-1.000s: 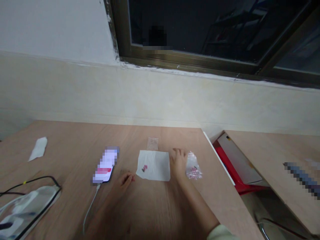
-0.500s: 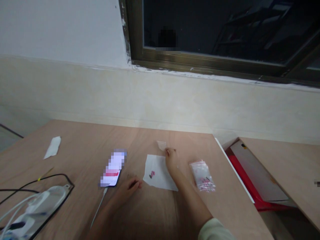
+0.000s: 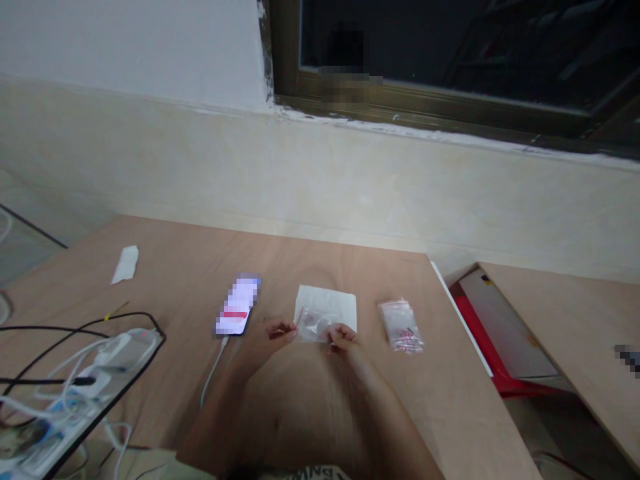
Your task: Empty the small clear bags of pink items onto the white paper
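A small clear plastic bag with a reddish line along its left edge is stretched between my two hands. My left hand pinches its left side. On its other side my right hand grips it with bent fingers. Behind and beneath the bag lies a sheet of white paper on the table. The small pink and dark pieces on the paper are hidden now. Right of my right hand rests a stack of clear zip bags with pinkish contents or print at its near end.
Left of my left hand lies a lit phone on a white cable. A white power strip with tangled cords fills the table's left front. A white paper scrap lies farther back. The table's right edge borders a gap with something red.
My right hand has come back toward me from the far side of the paper with the clear bag. My left hand has moved up to take the bag's other side. The view has tilted down.
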